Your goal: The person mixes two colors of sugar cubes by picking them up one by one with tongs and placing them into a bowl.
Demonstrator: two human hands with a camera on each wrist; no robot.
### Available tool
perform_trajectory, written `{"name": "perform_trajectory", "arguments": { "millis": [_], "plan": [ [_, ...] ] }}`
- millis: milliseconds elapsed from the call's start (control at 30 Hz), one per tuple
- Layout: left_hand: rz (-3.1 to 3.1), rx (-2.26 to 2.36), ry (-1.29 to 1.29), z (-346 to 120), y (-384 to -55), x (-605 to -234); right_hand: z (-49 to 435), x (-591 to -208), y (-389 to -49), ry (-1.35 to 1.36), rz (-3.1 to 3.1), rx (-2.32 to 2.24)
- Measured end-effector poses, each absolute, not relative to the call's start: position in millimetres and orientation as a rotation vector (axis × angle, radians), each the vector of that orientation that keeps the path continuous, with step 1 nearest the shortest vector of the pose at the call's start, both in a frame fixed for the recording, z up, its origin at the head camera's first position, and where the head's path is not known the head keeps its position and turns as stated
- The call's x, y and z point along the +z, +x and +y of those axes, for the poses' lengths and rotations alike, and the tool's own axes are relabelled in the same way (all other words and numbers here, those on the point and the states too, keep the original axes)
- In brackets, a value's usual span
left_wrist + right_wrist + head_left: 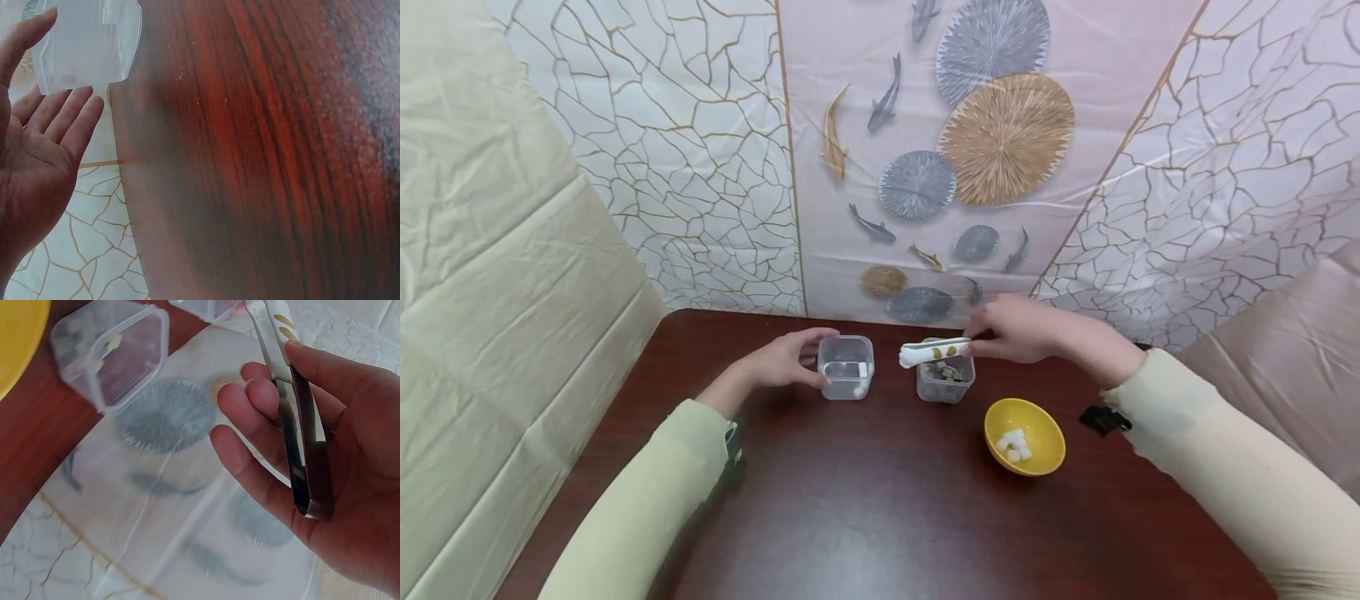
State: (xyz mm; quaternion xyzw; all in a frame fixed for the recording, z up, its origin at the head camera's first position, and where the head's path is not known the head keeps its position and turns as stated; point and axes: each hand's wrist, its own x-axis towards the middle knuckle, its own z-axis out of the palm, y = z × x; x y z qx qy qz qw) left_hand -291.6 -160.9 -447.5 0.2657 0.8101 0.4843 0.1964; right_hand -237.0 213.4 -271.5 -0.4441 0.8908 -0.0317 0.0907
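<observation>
A: Your left hand (782,358) is at the left tub (841,392), a clear square one; you hold it by the sides between thumb and outstretched fingers.

B: And your right hand (1017,329) grips the tongs (936,352), thumb on one arm and fingers along the other. Their white ends point left, over the right tub (943,393).

A: What do you have inside the two?

B: Dark and pale pieces (950,374) lie in the right one. In the left you have a couple of small white pieces (859,390) toward its right side. I cannot tell whether your tongs pinch anything.

A: Nearer you, to the right, the yellow bowl (1048,440) stands on the dark red table (865,492), with white cubes (1014,445) heaped in it, apart from both your hands.
</observation>
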Motion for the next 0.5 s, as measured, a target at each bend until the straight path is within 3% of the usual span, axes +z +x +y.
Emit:
{"name": "perform_trajectory", "arguments": {
  "millis": [500],
  "plan": [
    [2.261, 1.368, 0.774, -161.2, -292.8, -449.2, 284.4, -275.6, -199.0, -1.047, 2.69, -0.046]
  ]
}}
